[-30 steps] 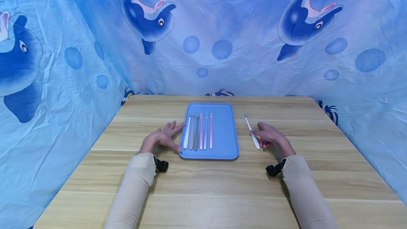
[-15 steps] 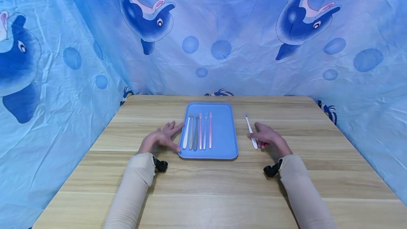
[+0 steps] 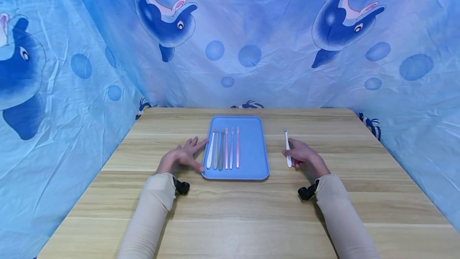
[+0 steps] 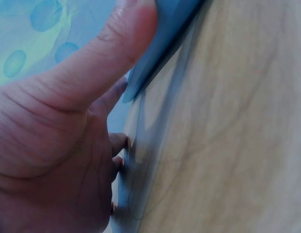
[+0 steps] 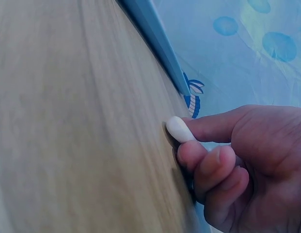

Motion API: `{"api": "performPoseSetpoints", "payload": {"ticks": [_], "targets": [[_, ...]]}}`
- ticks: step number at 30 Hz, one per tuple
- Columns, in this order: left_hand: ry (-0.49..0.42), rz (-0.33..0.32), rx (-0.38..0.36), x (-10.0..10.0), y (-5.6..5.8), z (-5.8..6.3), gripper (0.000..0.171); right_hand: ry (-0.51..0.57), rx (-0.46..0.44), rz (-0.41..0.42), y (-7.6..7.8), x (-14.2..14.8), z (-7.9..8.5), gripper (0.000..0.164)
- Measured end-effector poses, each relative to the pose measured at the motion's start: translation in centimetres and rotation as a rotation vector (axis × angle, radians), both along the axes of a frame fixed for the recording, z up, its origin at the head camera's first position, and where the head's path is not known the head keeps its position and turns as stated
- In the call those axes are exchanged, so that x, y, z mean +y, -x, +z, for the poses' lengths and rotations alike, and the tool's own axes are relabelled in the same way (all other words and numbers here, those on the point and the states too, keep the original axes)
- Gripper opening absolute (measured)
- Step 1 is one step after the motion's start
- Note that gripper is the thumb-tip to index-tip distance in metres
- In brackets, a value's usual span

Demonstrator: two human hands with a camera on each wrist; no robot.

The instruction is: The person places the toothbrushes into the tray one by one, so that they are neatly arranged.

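Between thumb and fingers, my right hand [image 3: 302, 152] pinches a white toothbrush [image 3: 288, 143] close over the table, to the right of a blue tray [image 3: 253, 147]. Its rounded handle end [image 5: 178, 128] pokes out from the fingers in the right wrist view. My left hand [image 3: 184, 156] has its fingers spread, with thumb and index touching the tray's left edge. On the tray several toothbrushes lie side by side, heads toward the back: a white one [image 3: 210, 151], greyish ones such as the dark grey one [image 3: 221, 153], and pink ones such as the rightmost [image 3: 238, 149].
The tray's right half shows bare blue surface. A wood-grain table [image 3: 230, 219] extends around it, backed by a blue curtain [image 3: 230, 23] printed with dolphins. Each wrist wears a black camera, such as the right one [image 3: 308, 192].
The right hand has moved slightly left and now pinches the white toothbrush, whose head has swung right so that it points nearly straight back. The left hand and tray stay put.
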State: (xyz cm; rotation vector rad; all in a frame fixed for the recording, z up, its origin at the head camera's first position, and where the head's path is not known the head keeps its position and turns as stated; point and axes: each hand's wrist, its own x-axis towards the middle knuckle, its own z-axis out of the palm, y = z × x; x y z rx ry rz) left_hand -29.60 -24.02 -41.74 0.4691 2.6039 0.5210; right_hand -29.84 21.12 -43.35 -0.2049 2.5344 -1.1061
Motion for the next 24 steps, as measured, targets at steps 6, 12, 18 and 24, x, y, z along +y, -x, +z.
{"api": "performPoseSetpoints", "payload": {"ticks": [6,12,18,24], "targets": [[-0.016,-0.004,-0.007,-0.08,-0.05,0.01,0.128,0.007,0.021,0.003,0.02,-0.13,-0.13,0.063],[-0.023,-0.01,-0.012,0.03,-0.28,0.2,0.129,0.003,0.044,-0.006,0.08,-0.19,-0.12,0.032],[-0.031,-0.011,-0.009,0.02,-0.24,0.23,0.13,-0.019,0.075,-0.018,0.1,0.04,0.28,0.029],[-0.007,-0.004,-0.011,0.01,0.18,-0.26,0.128,-0.001,0.086,-0.014,-0.02,0.29,0.8,0.022]]}}
